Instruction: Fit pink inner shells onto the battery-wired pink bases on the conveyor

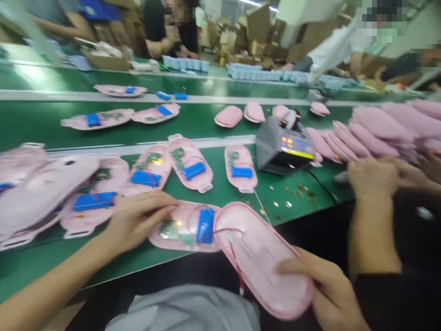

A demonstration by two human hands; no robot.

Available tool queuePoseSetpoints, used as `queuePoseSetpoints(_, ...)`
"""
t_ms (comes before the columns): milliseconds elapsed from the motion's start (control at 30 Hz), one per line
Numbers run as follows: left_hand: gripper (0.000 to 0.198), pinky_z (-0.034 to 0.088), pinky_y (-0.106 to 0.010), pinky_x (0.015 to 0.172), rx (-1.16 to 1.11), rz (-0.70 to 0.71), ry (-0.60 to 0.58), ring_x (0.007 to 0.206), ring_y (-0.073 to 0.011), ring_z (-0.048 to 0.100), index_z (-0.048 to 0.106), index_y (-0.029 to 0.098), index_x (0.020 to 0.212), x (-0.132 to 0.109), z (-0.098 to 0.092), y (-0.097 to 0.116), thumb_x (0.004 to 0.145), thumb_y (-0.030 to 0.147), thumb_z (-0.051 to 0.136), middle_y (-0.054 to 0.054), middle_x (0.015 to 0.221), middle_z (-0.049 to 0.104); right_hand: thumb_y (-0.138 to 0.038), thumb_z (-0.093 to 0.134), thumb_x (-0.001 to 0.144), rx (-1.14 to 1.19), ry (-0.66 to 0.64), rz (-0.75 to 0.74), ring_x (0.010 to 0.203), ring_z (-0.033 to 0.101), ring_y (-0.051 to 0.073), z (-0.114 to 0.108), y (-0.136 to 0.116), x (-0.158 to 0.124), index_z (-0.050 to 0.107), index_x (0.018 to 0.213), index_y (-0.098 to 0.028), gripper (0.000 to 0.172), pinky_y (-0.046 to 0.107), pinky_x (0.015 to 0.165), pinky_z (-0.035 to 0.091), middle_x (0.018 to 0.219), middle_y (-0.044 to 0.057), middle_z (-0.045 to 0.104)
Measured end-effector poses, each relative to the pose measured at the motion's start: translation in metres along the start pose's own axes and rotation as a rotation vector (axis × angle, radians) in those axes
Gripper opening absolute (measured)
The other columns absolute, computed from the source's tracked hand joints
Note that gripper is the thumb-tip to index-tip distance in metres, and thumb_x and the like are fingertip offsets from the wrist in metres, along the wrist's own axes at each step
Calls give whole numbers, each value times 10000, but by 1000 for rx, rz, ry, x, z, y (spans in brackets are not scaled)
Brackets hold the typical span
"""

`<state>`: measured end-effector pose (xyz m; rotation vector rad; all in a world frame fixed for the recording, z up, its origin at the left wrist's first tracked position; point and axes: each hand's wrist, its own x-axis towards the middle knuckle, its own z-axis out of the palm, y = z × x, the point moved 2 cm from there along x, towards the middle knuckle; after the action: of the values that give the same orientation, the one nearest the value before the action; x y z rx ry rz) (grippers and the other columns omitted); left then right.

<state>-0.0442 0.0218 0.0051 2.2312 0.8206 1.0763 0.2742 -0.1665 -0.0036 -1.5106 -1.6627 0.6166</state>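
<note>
My right hand is shut on a pink plastic shell half, tilted up at the belt's near edge. A red wire runs from this shell to a second pink shell half lying open on the green belt. That lower half holds a blue battery pack and a green circuit board with a small lit light. My left hand lies flat beside it, fingertips near or on its left rim, gripping nothing I can see.
Several open pink shells with blue batteries lie along the green conveyor belt. A grey tester with lit displays stands on it among gold flakes. A co-worker's hands work beside a pile of pink shells. Cardboard boxes and other people stand beyond.
</note>
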Motion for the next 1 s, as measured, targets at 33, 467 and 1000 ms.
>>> queuePoseSetpoints(33, 134, 553, -206, 633, -37, -2, 9, 677, -138, 698, 769, 220, 852, -2, -1, 1, 856, 158, 650, -3, 781, 769, -376, 473, 1014, 16, -56, -87, 878, 666, 131, 8, -1, 24, 693, 1039, -247, 256, 204, 779, 546, 1000, 11, 688)
queuePoseSetpoints(467, 106, 578, -223, 555, -262, -300, 312, 606, -141, 691, 722, 172, 804, -28, -3, -3, 888, 201, 666, -34, 709, 728, -96, 513, 934, -127, -215, -547, 861, 607, 84, 53, -31, 169, 585, 911, -230, 153, 132, 692, 480, 981, 2, 616)
queuePoseSetpoints(1000, 463, 571, -194, 533, -631, -585, 592, 594, -115, 678, 481, 217, 905, -38, 21, -14, 665, 268, 873, 43, 768, 653, -259, 604, 897, -40, -106, -580, 1096, 574, 197, 108, -64, 191, 510, 1095, -205, 225, 299, 901, 473, 1166, 77, 586)
